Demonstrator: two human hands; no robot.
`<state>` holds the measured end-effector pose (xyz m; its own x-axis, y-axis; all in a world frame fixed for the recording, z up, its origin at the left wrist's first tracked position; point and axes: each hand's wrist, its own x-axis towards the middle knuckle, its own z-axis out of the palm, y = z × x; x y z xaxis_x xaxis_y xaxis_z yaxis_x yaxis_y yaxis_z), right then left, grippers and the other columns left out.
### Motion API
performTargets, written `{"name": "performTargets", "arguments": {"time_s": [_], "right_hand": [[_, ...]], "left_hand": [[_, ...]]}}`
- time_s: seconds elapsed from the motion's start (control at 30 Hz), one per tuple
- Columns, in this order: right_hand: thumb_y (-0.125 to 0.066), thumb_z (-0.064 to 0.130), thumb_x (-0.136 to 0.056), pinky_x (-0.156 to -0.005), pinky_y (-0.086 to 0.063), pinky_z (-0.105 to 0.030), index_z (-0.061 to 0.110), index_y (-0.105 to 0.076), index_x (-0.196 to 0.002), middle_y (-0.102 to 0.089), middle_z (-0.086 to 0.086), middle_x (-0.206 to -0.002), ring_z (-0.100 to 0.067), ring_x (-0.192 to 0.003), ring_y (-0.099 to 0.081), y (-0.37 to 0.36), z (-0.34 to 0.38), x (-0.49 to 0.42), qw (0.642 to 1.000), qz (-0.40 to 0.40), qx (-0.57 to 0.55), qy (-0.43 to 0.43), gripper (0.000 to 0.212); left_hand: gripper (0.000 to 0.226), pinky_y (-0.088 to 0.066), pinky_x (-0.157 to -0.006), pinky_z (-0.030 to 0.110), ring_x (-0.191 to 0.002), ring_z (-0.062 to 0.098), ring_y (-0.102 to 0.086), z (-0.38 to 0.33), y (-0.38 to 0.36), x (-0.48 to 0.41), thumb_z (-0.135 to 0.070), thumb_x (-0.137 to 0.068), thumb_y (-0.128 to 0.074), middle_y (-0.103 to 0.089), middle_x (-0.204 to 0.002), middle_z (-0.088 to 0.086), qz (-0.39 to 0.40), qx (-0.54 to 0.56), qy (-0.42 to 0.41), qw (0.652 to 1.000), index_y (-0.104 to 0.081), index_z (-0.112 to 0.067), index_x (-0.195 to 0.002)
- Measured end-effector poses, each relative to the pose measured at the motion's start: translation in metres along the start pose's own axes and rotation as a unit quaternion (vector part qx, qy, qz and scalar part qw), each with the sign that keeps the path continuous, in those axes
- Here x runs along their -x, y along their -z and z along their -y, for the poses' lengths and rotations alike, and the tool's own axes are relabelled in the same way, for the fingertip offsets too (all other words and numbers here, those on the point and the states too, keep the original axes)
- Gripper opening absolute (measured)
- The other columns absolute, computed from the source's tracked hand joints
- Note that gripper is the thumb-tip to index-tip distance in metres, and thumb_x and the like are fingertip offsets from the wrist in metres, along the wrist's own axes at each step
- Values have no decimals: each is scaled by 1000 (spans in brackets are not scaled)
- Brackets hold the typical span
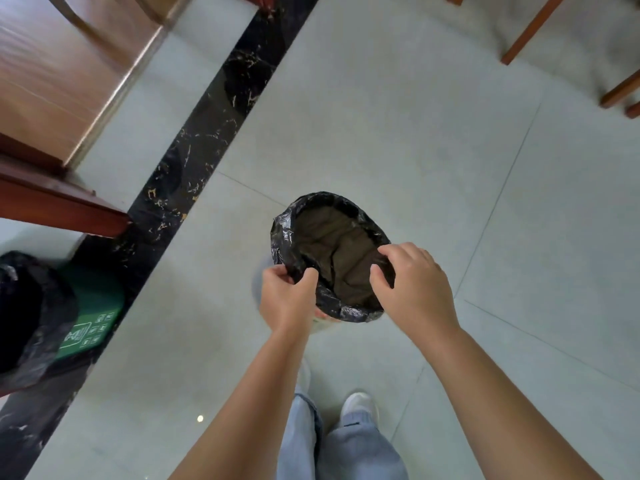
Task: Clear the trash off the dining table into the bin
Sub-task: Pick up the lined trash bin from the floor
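A small bin [332, 258] lined with a black plastic bag stands on the pale tiled floor in front of me. The inside of the bag looks dark, and I see no trash in it. My left hand [287, 296] pinches the bag's edge at the near left of the rim. My right hand [415, 285] rests on the near right of the rim with bent fingers over the bag's edge; whether it grips the bag is unclear. The dining table is not in view.
A green bin [93, 317] with a black bag [24, 313] stands at the left by a black marble floor strip [207, 133]. Wooden furniture [52, 81] fills the upper left. Chair legs [533, 29] stand at the upper right. My legs and shoe [356, 407] are below.
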<state>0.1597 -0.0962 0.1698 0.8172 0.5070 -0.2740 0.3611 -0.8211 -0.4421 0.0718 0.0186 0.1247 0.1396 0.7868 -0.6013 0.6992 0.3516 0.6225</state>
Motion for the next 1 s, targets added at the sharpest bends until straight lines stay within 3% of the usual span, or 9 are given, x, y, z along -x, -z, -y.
{"name": "performTargets", "arguments": {"time_s": [0.47, 0.53, 0.67, 0.83, 1.0], "right_hand": [[-51, 26, -86, -89, -42, -40, 11, -56, -115, -61, -7, -115, -26, -107, -52, 258, 166, -9, 980, -184, -36, 60, 33], [-51, 27, -86, -89, -43, -38, 11, -57, -113, -62, -7, -115, -25, -106, -53, 288, 184, 4, 975, -210, -39, 65, 32], [-52, 26, -87, -90, -44, -39, 11, -57, -112, -61, -7, -115, -24, -106, -52, 334, 206, 35, 966, -247, -47, 50, 30], [-52, 26, -87, -92, -41, -36, 10, -55, -116, -60, -8, -120, -24, -111, -50, 374, 219, 67, 964, -263, -30, 19, 33], [-52, 27, -88, -97, -40, -37, 11, -53, -119, -58, -8, -124, -24, -116, -49, 402, 221, 81, 966, -257, -9, 5, 36]], "left_hand": [[21, -40, -51, 16, -55, 9, -44, -269, 139, 116, -22, -67, -68, -47, -66, -6, 10, 133, -184, 974, -54, -17, -83], [27, -41, -56, 25, -57, 10, -46, -292, 163, 133, -26, -64, -67, -48, -66, -5, 6, 138, -209, 968, -56, -16, -86], [25, -46, -60, 33, -61, 16, -53, -328, 208, 161, -35, -53, -61, -54, -64, -2, -4, 152, -239, 959, -56, -21, -73], [26, -52, -60, 36, -63, 18, -56, -359, 246, 186, -34, -52, -61, -56, -66, -1, 23, 174, -229, 957, -56, -18, -72], [30, -55, -70, 54, -64, 25, -57, -372, 262, 190, -39, -52, -63, -53, -64, 0, 23, 158, -254, 954, -55, -19, -72]]}}
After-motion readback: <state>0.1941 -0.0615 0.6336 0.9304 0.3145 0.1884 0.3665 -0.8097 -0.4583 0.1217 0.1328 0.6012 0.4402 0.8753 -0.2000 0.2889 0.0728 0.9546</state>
